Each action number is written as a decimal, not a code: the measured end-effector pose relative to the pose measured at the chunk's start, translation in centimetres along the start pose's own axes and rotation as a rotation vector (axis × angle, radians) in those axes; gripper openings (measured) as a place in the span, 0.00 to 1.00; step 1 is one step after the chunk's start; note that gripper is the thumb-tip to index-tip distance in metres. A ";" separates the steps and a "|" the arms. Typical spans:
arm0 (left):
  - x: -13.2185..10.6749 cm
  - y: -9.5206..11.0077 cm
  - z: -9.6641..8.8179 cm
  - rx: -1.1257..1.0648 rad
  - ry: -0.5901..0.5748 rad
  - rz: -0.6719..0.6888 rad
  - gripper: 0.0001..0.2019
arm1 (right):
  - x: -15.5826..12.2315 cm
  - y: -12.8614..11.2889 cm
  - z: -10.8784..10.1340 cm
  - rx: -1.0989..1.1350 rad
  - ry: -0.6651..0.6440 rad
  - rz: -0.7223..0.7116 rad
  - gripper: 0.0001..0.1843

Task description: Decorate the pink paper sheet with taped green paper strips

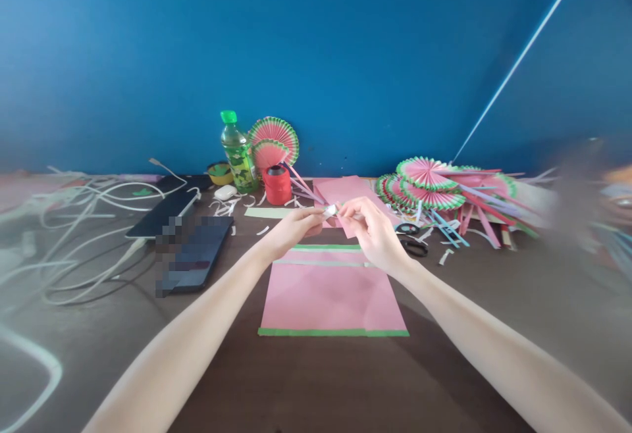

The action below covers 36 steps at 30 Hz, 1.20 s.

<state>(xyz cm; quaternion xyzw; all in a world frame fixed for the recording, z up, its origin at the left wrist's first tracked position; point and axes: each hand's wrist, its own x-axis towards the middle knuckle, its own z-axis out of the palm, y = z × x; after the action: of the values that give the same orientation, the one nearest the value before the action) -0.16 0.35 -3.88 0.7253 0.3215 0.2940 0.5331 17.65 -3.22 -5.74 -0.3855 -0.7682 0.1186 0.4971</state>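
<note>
Both my hands meet above the far edge of a pink paper sheet (332, 298) with green strips along its near and far edges. My left hand (295, 228) is closed in a pinch on a small white object (330, 210), perhaps a tape roll or a paper strip. Pinched fingers of my right hand (374, 231) touch the same white object from the right. A second pink sheet (345, 191) lies just behind my hands.
A pile of pink-and-green folded paper fans (434, 186) lies at the right, with black scissors (413, 242) nearby. A green bottle (237, 153), red container (277, 185), upright fan (273, 138), phone (200, 255), tablet (162, 214) and white cables (74, 222) sit left.
</note>
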 end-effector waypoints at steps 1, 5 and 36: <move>0.0 0.0 0.0 -0.011 -0.001 0.006 0.11 | 0.0 0.0 -0.1 0.005 -0.003 0.000 0.04; 0.1 0.0 0.1 -0.056 0.001 0.022 0.12 | 0.1 -0.1 -0.1 0.013 -0.007 -0.006 0.04; 0.2 0.0 1.5 0.053 0.163 0.085 0.11 | -0.1 -2.4 0.1 0.235 0.087 0.210 0.07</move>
<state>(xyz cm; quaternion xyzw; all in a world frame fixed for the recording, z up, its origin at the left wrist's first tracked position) 1.08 -0.37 -4.30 0.7257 0.3405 0.3658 0.4729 16.45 -4.85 -4.50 -0.4078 -0.6823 0.2423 0.5562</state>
